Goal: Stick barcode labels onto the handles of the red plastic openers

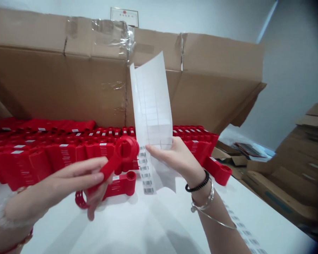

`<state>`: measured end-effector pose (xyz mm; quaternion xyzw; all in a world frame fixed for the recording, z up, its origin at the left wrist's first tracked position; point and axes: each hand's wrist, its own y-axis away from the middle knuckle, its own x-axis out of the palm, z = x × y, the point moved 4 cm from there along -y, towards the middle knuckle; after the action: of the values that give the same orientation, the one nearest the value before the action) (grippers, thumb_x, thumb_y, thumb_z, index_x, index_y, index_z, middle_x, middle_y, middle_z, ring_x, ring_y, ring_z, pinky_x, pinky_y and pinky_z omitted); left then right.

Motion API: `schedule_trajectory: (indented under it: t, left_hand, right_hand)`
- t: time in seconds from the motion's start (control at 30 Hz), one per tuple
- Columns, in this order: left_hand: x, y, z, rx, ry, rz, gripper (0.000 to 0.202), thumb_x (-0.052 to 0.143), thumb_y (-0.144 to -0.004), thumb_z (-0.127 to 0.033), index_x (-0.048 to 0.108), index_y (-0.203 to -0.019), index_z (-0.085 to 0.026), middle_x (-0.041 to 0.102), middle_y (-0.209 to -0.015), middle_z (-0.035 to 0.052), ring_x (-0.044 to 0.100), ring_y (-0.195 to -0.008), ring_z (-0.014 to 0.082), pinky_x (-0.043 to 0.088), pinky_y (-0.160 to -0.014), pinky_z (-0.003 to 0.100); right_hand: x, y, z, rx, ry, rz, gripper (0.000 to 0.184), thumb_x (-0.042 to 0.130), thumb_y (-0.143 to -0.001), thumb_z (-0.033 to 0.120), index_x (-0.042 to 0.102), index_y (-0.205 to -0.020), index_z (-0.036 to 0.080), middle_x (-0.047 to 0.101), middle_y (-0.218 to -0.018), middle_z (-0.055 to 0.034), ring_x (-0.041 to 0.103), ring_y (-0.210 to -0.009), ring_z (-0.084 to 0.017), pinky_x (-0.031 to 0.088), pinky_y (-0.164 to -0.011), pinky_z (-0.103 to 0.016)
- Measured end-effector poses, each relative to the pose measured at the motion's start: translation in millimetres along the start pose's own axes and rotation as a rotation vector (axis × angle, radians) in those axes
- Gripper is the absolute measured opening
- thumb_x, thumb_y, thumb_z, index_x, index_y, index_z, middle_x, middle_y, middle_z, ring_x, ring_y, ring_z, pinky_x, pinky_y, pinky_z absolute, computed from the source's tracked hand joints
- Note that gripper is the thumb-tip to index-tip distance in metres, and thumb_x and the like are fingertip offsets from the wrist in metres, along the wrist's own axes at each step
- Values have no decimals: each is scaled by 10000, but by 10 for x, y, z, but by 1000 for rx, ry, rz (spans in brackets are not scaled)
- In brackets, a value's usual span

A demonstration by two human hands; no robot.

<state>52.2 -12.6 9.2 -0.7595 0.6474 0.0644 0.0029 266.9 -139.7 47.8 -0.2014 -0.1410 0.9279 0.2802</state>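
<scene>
On my feed from the head camera, the left hand (81, 180) is closed around the shaft of a red plastic strap piece (110, 170), which has a ring at each end and is tilted across the view, with its upper ring raised and its lower ring just above the white table (151, 225). The right hand (175, 157) is closed on the lower part of a sheet of barcode labels (151, 113), pinching it so the sheet stands up and curls slightly, with a strip of barcodes (145, 173) hanging at its left edge. The two hands are near each other, with the held red piece just beside the sheet. A second red piece (120, 185) lies on the table directly below them, and a third (218, 171) sits beyond the right wrist. Behind them, I can see packed rows of red pieces (55, 151) with white labels, backed by a large cardboard sheet (69, 88). A black beaded bracelet (197, 181) and silver bangles (209, 211) circle the right wrist. More barcode labels (245, 229) lie along the table's right side, and flattened cardboard boxes (299, 165) are stacked further right.
</scene>
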Motion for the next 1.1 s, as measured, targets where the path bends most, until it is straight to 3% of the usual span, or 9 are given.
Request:
schedule_trajectory:
  t: [0.13,0.2,0.27,0.4,0.47,0.67,0.87,1.0,1.1]
  left_hand:
    - [-364,83,-152,167,-164,-404,208,590,-917,-383,663,-973,-196,620,-714,5,567,-591,109,464,-563,179]
    - [-460,109,-178,167,-176,-482,259,664,-857,-387,689,-1045,-211,616,-661,9,556,-512,125,467,-475,198]
    - [-488,103,-176,111,-197,-446,274,684,-834,-398,712,-1028,-206,627,-658,19,531,-449,122,442,-403,205]
    - [-421,51,-176,-31,-302,-259,232,620,-879,-364,694,-768,-175,663,-736,24,548,-470,102,443,-408,186]
    - [-389,35,-194,-68,-366,-212,209,594,-893,-330,714,-801,-186,642,-680,2,534,-462,89,429,-411,170]
    - [-390,37,-232,-90,-435,-212,215,552,-900,-313,740,-944,-218,635,-708,-9,520,-473,80,356,-378,157]
    - [-420,-10,-182,-55,-416,-170,217,549,-895,-294,737,-900,-186,648,-739,8,552,-539,101,459,-465,189]
    - [-460,-20,-160,-70,-387,-271,258,592,-876,-324,733,-1072,-231,683,-902,26,587,-592,115,470,-468,204]
    - [-473,-5,-168,-83,-378,-353,303,643,-864,-390,721,-1114,-238,686,-800,18,582,-557,107,454,-469,192]
  right_hand:
    - [72,5,-54,103,-47,71,334,808,-756,335,752,-1062,214,736,-1065,-69,713,-972,-255,589,-896,-407]
    - [105,17,-34,101,-115,69,361,832,-730,340,750,-1064,230,741,-1037,-61,716,-953,-261,604,-864,-404]
    - [161,28,4,80,-182,74,354,835,-728,342,750,-1060,255,744,-1017,-45,715,-960,-259,618,-825,-373]
    - [340,46,30,143,-167,149,335,865,-677,251,769,-996,285,746,-1025,-12,718,-950,-228,618,-728,-249]
    - [413,48,10,196,-125,172,348,873,-650,191,777,-971,287,751,-1000,2,725,-905,-204,607,-688,-206]
    - [516,6,-58,211,-42,244,362,827,-747,332,737,-1094,278,733,-1092,-2,717,-947,-191,603,-790,-251]
    - [570,-62,-142,219,-110,230,507,833,-734,385,661,-1173,199,720,-1128,-62,700,-1019,-228,595,-864,-335]
    - [602,-72,-185,236,-163,224,460,817,-750,400,689,-1135,184,719,-1124,-86,699,-1023,-264,591,-863,-382]
    - [602,-53,-172,201,-186,141,399,798,-767,413,723,-1092,193,729,-1091,-84,708,-991,-270,590,-839,-387]
